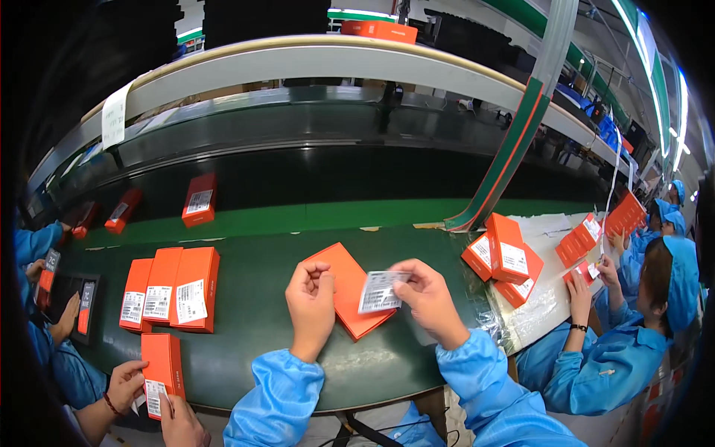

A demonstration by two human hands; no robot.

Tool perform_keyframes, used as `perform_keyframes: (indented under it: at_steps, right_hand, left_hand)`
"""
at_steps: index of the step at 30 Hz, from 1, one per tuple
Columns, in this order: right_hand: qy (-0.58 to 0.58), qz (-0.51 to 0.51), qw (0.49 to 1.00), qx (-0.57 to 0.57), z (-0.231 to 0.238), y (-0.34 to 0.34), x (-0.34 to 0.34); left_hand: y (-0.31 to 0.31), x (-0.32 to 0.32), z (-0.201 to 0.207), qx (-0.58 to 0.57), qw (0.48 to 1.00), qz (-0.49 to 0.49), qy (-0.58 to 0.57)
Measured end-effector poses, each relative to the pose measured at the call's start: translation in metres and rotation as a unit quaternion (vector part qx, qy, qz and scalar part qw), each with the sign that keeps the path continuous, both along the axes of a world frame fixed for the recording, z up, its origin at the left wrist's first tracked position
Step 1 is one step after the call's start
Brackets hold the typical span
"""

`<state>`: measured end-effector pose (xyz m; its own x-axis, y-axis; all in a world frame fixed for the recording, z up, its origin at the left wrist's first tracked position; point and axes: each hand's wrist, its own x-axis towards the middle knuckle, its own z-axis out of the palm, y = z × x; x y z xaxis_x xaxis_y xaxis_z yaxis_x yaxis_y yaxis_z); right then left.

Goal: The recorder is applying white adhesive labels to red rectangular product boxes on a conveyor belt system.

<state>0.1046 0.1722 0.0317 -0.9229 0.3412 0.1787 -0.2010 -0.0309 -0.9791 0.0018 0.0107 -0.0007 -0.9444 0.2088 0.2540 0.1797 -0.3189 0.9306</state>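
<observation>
An orange box lies at a slant on the green tabletop in front of me. Above its near right part, my right hand pinches a white printed label between thumb and fingers. The label covers part of the box's top; whether it touches the box I cannot tell. My left hand is at the box's left edge with its fingers curled in. Thumb and forefinger come together there, and I cannot make out what, if anything, is between them.
Three labelled orange boxes stand side by side at the left. A co-worker's hands hold another box at the lower left. More boxes are piled at the right, near another person. Several boxes sit on the dark conveyor. A green post rises right.
</observation>
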Motion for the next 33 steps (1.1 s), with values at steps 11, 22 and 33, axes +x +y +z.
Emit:
perform_keyframes:
  at_steps: [11,22,33]
  right_hand:
    - [-0.133,0.165,0.97,-0.123,0.018,-0.019,-0.019]
    - [-0.159,0.188,0.953,-0.174,0.009,-0.024,-0.018]
    - [-0.076,0.014,0.996,0.039,0.0,-0.042,-0.013]
  left_hand:
    - [-0.018,-0.005,0.0,0.036,0.926,-0.341,-0.159]
    - [-0.025,-0.003,0.005,0.054,0.895,-0.399,-0.19]
    - [-0.017,0.001,-0.009,0.068,0.943,-0.304,-0.12]
